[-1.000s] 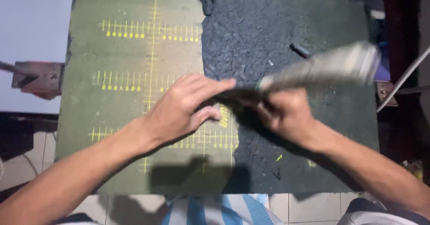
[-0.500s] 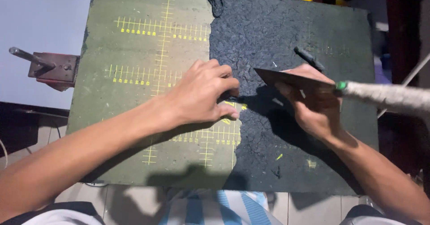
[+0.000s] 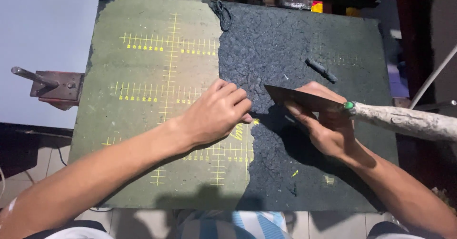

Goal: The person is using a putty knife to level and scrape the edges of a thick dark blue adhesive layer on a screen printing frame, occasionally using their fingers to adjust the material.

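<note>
Left hand [image 3: 214,117] on worn mat [image 3: 157,125], right hand [image 3: 328,129] gripping flat blade [image 3: 300,97] (rough handle)

Both forearms are bare all the way up, no watch, no rings, no gloves on the left hand [image 3: 214,117] or right hand [image 3: 328,129]. Short dark sleeves just peek in near the green cutting mat's [image 3: 143,125] bottom edge, plus blue-and-white striped shorts [image 3: 228,224] below it.
</note>
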